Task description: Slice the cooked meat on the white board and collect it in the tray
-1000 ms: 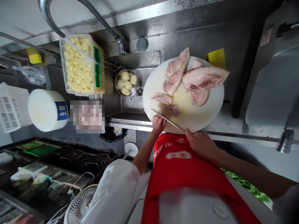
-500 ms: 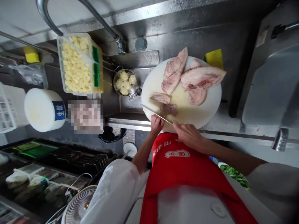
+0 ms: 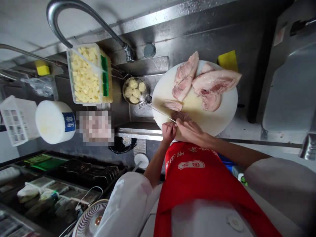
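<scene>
My right hand [image 3: 189, 131] is wrapped around the handle of a kitchen knife [image 3: 163, 114]. The thin blade points left across the white round cutting board [image 3: 222, 121]. Close beside the blade, at the board's near edge, my left hand [image 3: 169, 132] is closed with curled fingers; whatever they hold is hidden. Small cut slices of meat [image 3: 182, 116] lie just beyond my right hand, partly covered by it. A pale strip of pork [image 3: 172, 105] rests behind the blade. Farther back are a long chunk of pork [image 3: 185, 77] and a bigger slab of pork with rind [image 3: 218, 84].
Left of the board, a metal pot [image 3: 135, 91] holds several peeled pale pieces in water. Beyond it stand a clear tub of pale cubes [image 3: 86, 75], a curved faucet [image 3: 86, 8] and a white round block [image 3: 54, 121]. A yellow sponge [image 3: 228, 60] sits behind the board.
My right hand has moved nearer my left hand and now covers more of the small slices. The knife's handle end has shifted with it. The whole view has shifted slightly.
</scene>
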Action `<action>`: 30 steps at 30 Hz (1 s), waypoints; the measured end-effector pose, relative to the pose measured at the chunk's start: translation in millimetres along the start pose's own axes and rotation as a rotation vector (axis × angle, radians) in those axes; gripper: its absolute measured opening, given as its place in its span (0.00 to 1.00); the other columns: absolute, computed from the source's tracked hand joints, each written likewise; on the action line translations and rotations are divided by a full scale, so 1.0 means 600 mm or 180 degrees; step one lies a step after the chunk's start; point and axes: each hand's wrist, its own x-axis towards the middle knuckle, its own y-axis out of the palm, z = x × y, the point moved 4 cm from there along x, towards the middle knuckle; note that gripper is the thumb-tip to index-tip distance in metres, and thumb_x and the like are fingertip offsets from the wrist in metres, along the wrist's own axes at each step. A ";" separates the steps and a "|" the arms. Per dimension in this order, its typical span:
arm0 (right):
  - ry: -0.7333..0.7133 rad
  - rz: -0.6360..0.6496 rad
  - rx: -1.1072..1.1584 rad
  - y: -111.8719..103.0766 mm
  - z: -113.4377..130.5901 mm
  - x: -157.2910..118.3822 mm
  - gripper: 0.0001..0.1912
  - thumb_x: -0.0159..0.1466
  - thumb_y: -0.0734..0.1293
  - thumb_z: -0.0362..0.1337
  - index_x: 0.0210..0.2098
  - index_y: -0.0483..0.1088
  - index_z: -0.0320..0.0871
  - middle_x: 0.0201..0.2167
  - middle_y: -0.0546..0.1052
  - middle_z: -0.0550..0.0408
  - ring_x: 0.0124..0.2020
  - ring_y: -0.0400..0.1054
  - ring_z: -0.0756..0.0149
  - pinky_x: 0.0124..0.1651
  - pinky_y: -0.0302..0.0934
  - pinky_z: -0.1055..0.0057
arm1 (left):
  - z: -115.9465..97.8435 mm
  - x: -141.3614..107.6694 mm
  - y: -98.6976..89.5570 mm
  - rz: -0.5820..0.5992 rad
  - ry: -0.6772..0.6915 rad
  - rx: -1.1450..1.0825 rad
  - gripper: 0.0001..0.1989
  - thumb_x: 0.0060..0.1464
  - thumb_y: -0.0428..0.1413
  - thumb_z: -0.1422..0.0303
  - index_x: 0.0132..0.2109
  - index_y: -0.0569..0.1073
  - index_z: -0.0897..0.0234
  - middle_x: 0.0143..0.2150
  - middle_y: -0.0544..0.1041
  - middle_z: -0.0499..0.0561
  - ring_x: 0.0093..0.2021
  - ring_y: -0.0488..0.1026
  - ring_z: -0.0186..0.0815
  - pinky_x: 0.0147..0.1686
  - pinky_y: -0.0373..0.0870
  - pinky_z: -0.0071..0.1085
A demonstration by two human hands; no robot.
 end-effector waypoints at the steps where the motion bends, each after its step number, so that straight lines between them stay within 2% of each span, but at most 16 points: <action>1: 0.0010 0.0020 -0.0058 -0.001 -0.003 -0.013 0.18 0.67 0.53 0.25 0.55 0.59 0.31 0.40 0.78 0.38 0.42 0.75 0.57 0.40 0.62 0.69 | -0.001 0.001 0.000 -0.0033 0.0022 0.0077 0.06 0.62 0.53 0.71 0.45 0.74 0.65 0.40 0.75 0.56 0.44 0.73 0.38 0.46 0.72 0.37; 5: -0.0005 0.0289 -0.0346 0.008 -0.020 -0.102 0.21 0.65 0.55 0.24 0.57 0.58 0.31 0.33 0.78 0.42 0.36 0.76 0.57 0.35 0.61 0.70 | 0.000 -0.004 0.005 -0.0090 0.0097 0.0248 0.05 0.61 0.54 0.71 0.42 0.73 0.65 0.38 0.74 0.55 0.42 0.73 0.37 0.43 0.72 0.36; 8: 0.0078 0.0539 -0.0290 0.022 -0.036 -0.154 0.18 0.66 0.53 0.24 0.54 0.61 0.34 0.30 0.78 0.45 0.33 0.76 0.57 0.32 0.59 0.71 | 0.003 -0.009 0.008 -0.0039 0.0055 0.0213 0.05 0.61 0.53 0.71 0.43 0.73 0.64 0.38 0.75 0.56 0.42 0.73 0.38 0.43 0.73 0.37; 11: 0.0150 0.0583 -0.0230 0.034 -0.037 -0.141 0.17 0.65 0.53 0.24 0.52 0.62 0.35 0.29 0.78 0.46 0.32 0.76 0.57 0.32 0.59 0.70 | 0.003 -0.011 0.008 -0.0046 0.0014 0.0173 0.05 0.61 0.54 0.71 0.43 0.73 0.64 0.38 0.75 0.55 0.42 0.73 0.38 0.42 0.73 0.36; 16: 0.0027 0.0193 -0.0157 0.024 -0.001 -0.014 0.17 0.67 0.51 0.25 0.52 0.63 0.34 0.39 0.79 0.38 0.39 0.75 0.57 0.37 0.63 0.68 | -0.002 -0.003 0.000 -0.0077 0.0061 0.0135 0.06 0.61 0.53 0.71 0.44 0.73 0.64 0.39 0.75 0.56 0.43 0.73 0.37 0.43 0.72 0.35; 18: 0.0051 0.0062 -0.0105 0.012 0.002 0.012 0.15 0.69 0.52 0.29 0.52 0.63 0.35 0.40 0.79 0.38 0.40 0.75 0.56 0.38 0.64 0.67 | -0.003 -0.001 -0.001 -0.0005 0.0071 0.0110 0.06 0.62 0.53 0.71 0.44 0.73 0.64 0.40 0.76 0.55 0.43 0.73 0.37 0.44 0.72 0.36; 21: 0.0017 0.0063 -0.0190 0.000 -0.008 -0.013 0.18 0.68 0.53 0.28 0.56 0.60 0.35 0.38 0.79 0.40 0.39 0.75 0.58 0.38 0.63 0.69 | 0.000 -0.004 0.001 -0.0022 0.0046 0.0047 0.06 0.61 0.53 0.71 0.45 0.73 0.64 0.39 0.76 0.55 0.43 0.74 0.38 0.45 0.72 0.37; 24: -0.0031 0.0305 -0.0268 0.005 -0.025 -0.084 0.21 0.65 0.54 0.24 0.57 0.59 0.34 0.32 0.79 0.45 0.36 0.76 0.59 0.34 0.61 0.71 | 0.007 -0.014 0.007 0.0017 -0.0099 0.0071 0.06 0.61 0.54 0.70 0.44 0.74 0.64 0.38 0.76 0.56 0.43 0.74 0.38 0.45 0.73 0.37; 27: 0.0072 0.0512 -0.0210 0.018 -0.042 -0.144 0.20 0.65 0.53 0.24 0.55 0.61 0.34 0.30 0.78 0.46 0.33 0.76 0.58 0.32 0.59 0.70 | 0.014 -0.022 0.013 0.0121 -0.0228 0.0160 0.07 0.62 0.54 0.68 0.43 0.75 0.64 0.38 0.76 0.57 0.43 0.74 0.39 0.45 0.73 0.38; 30: 0.0157 0.0618 -0.0145 0.030 -0.041 -0.147 0.19 0.66 0.51 0.25 0.55 0.61 0.34 0.30 0.79 0.47 0.32 0.76 0.57 0.32 0.59 0.70 | 0.017 -0.023 0.014 0.0167 -0.0303 0.0003 0.07 0.62 0.54 0.67 0.44 0.75 0.64 0.39 0.76 0.57 0.44 0.74 0.40 0.47 0.73 0.39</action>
